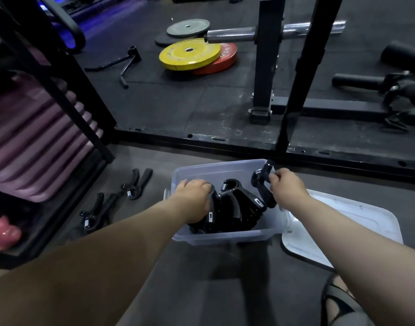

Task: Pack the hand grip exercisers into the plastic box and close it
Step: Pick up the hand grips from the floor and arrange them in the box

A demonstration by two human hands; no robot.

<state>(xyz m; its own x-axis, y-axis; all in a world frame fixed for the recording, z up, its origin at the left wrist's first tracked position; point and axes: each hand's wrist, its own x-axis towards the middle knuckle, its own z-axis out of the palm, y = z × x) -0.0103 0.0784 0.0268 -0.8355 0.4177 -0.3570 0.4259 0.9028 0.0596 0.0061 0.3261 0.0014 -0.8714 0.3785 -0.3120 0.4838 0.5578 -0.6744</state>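
Observation:
A clear plastic box [215, 171] stands on the grey floor with several black hand grip exercisers [239, 208] packed upright inside. My left hand [194, 196] reaches into the box's left side and grips one black exerciser there. My right hand [287, 187] holds another exerciser [262, 177] tilted over the box's right rim, its spring end pointing up. Two more exercisers lie on the floor to the left, one [137, 183] farther and one [96, 214] nearer. The translucent lid [356, 229] lies flat to the right of the box.
A black rack frame [67, 74] with purple mats [30, 137] stands at left. A black floor rail [225, 143] runs behind the box. Beyond it lie yellow [190, 54] and red weight plates, a barbell end and a stand. A sandalled foot [338, 300] shows at bottom right.

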